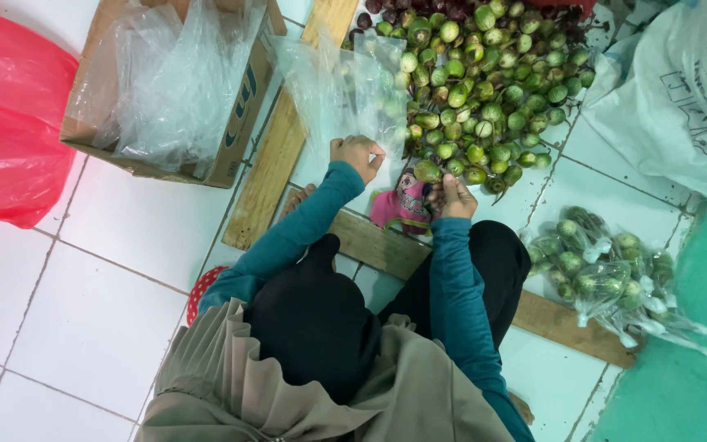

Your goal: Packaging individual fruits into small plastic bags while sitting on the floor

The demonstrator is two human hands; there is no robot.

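My left hand (pixel 358 155) pinches the lower edge of a clear plastic bag (pixel 345 90) that lies on the floor in front of me. My right hand (pixel 456 196) grips a small round green eggplant (pixel 429 170) just beside the bag's opening. Directly beyond both hands lies a big pile of small green eggplants (pixel 493 90), with a few dark purple ones at its far edge. Both arms wear teal sleeves.
A cardboard box (pixel 239 131) of clear plastic bags stands at the far left, next to a red plastic bag (pixel 6 115). Several filled bags of eggplants (pixel 607 270) lie at the right. A white sack (pixel 681 98), wooden planks (pixel 280 147) and a pink cloth (pixel 403 209) surround me.
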